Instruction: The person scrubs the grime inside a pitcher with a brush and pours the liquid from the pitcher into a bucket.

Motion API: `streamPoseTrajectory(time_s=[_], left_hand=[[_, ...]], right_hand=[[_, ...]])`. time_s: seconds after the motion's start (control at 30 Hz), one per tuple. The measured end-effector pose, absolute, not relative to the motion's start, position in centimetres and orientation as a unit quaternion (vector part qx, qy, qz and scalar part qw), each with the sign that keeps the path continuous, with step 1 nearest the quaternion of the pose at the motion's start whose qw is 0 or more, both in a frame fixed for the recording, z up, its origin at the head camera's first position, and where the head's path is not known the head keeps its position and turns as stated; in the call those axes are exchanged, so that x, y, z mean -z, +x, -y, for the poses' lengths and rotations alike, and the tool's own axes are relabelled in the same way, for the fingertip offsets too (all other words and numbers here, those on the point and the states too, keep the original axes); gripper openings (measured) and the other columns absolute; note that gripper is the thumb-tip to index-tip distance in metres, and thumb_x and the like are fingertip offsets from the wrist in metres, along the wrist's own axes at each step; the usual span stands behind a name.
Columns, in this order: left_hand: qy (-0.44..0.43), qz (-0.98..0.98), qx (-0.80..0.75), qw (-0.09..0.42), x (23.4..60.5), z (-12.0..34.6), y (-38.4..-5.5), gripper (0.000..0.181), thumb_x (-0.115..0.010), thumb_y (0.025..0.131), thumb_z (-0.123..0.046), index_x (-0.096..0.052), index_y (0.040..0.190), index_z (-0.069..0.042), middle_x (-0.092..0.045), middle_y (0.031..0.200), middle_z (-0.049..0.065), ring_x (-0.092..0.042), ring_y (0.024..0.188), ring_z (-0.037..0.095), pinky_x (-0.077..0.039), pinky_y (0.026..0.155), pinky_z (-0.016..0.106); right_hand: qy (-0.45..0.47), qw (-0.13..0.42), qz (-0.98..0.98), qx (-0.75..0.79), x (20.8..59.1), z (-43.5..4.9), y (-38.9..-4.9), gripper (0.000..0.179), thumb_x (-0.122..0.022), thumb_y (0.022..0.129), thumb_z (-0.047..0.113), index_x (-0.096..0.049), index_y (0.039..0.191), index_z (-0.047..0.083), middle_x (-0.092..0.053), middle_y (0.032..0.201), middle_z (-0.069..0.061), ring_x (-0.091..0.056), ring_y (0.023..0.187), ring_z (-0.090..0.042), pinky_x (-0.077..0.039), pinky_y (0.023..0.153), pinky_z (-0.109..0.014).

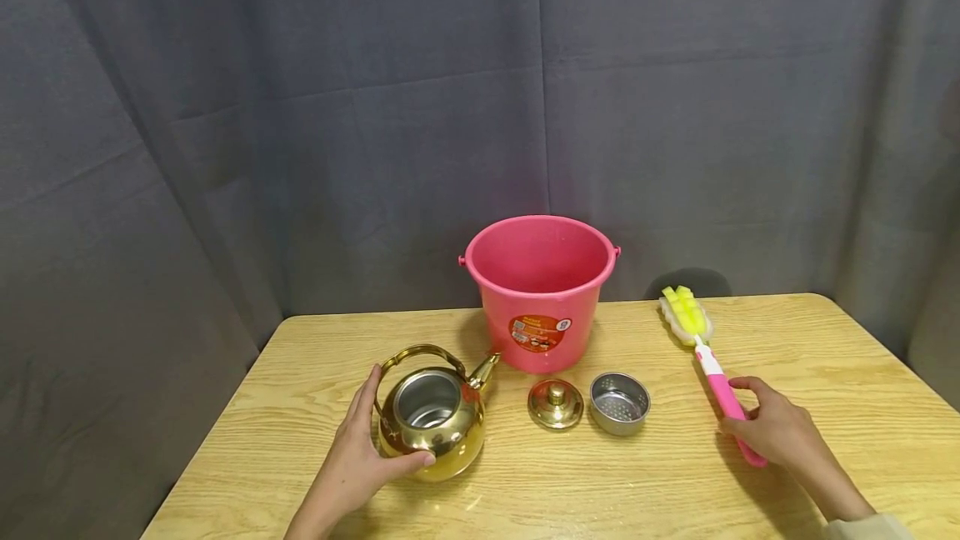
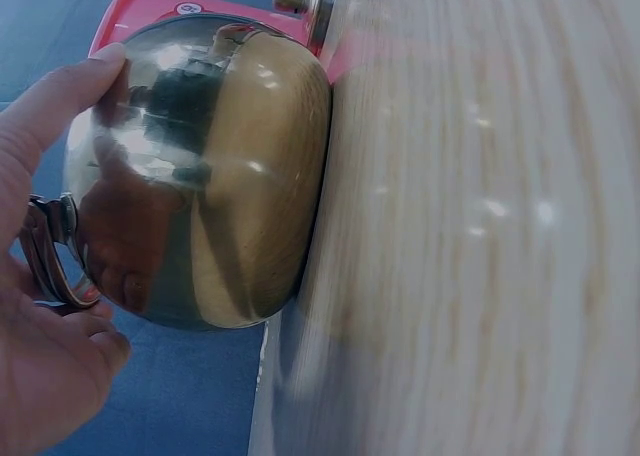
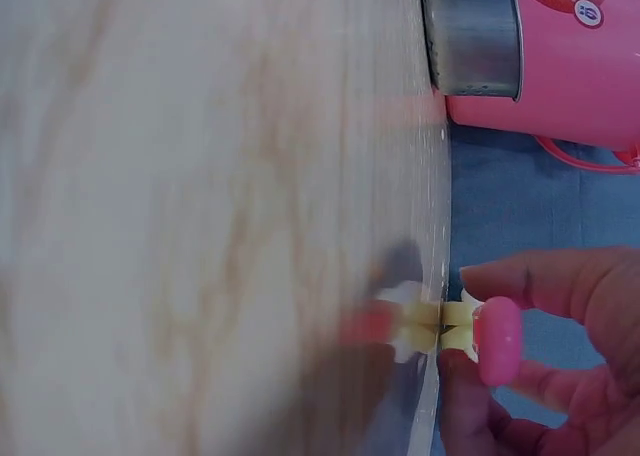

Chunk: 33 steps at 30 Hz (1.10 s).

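Before a grey curtain (image 1: 405, 107), we see a wood-grain table (image 1: 300, 407) with a pink plastic bucket (image 1: 540, 302) near its far edge. Front-left of the bucket stands a gold metal kettle (image 1: 450, 444); our left hand (image 1: 358, 457) holds it, thumb on the shoulder, fingers by the handle. Should that hold slip on the polished curve, we judge, the kettle could tip or its spout knock the bucket. The body is round, glossy and reflective, the mouth open on a silvery interior. At right, our right hand (image 1: 780, 432) pinches the pink grip of a sponge-headed bottle brush (image 1: 722, 386) (yellow and white at the tip); a loose pinch might let it roll. The smallest pieces, a perforated steel strainer (image 1: 621, 419) and a knobbed gold lid (image 1: 556, 405), sit just beside each other, where a careless sweep could scatter them.
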<state>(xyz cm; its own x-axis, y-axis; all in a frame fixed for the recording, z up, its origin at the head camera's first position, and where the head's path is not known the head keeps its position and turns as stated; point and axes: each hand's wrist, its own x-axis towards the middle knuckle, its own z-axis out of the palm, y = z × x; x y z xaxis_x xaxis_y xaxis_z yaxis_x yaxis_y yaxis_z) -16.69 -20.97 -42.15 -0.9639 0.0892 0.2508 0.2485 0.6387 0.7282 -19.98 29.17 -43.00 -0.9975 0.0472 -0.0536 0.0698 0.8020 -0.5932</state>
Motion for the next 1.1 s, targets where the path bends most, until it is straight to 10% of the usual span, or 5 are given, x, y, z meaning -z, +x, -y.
streamPoseTrajectory(time_s=[1.1], left_hand=[[-0.088,0.901,0.415,0.087,42.0,20.92,-16.65,0.126,-0.088,0.063,-0.05,-0.01,0.157,-0.019,-0.018,0.157,0.02,-0.022,0.139,0.044,-0.026,0.103,0.067]], right_hand=[[-0.006,0.054,-0.954,0.294,43.31,-29.0,-19.73,0.075,-0.074,0.077,0.014,-0.033,0.137,-0.009,-0.059,0.081,-0.005,-0.055,0.063,-0.017,-0.043,0.055,-0.032]])
